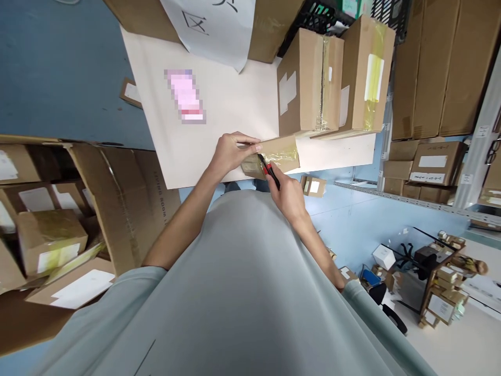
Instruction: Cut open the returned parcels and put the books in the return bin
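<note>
A small cardboard box (288, 150) with clear yellowish tape lies at the near edge of the white table (235, 99). My left hand (232, 152) grips the box at its left end, thumb and fingers closed on it. In my right hand (288, 194) is a black and red utility knife (270, 169), its tip against the taped side of the box close to my left fingertips. Whether the blade has gone through the tape cannot be made out. A blurred-out pink rectangular thing (185, 96) lies farther left on the table.
Two taped cardboard boxes (311, 83) (362, 78) stand at the table's right. Behind is a large carton (274, 31) with a marked white sheet (211, 31). An open carton (129, 193) full of parcels stands left; shelving with boxes (430, 162) rises right.
</note>
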